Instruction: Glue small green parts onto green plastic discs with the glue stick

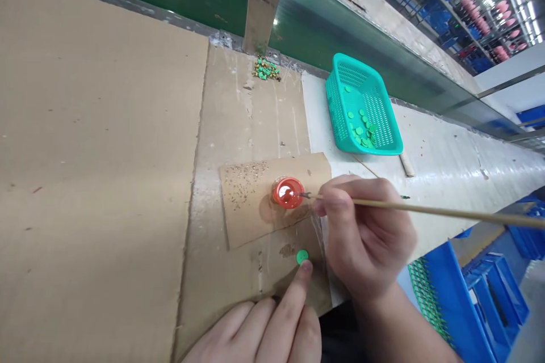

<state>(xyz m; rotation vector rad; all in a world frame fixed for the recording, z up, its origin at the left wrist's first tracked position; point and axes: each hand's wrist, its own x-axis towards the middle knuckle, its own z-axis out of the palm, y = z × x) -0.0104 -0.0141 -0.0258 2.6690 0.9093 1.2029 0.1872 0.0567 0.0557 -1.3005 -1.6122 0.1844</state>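
Observation:
My right hand (368, 232) pinches a thin wooden stick (426, 209), whose tip is at the right rim of a small red cup (288, 193) with shiny liquid in it. The cup stands on a loose piece of cardboard (247, 221) with small dark specks at its left. Below, my left hand (272, 329) has its index fingertip on the lower edge of a green disc (302, 256), which lies flat on the cardboard-covered table. The other left fingers are bent and hold nothing visible.
A turquoise basket (334, 119) with several green discs stands at the back right. Small green and gold pieces (266, 68) are heaped near a metal post (264, 3). Another thin stick (365, 166) lies below the basket. Blue crates (451, 295) are at the lower right.

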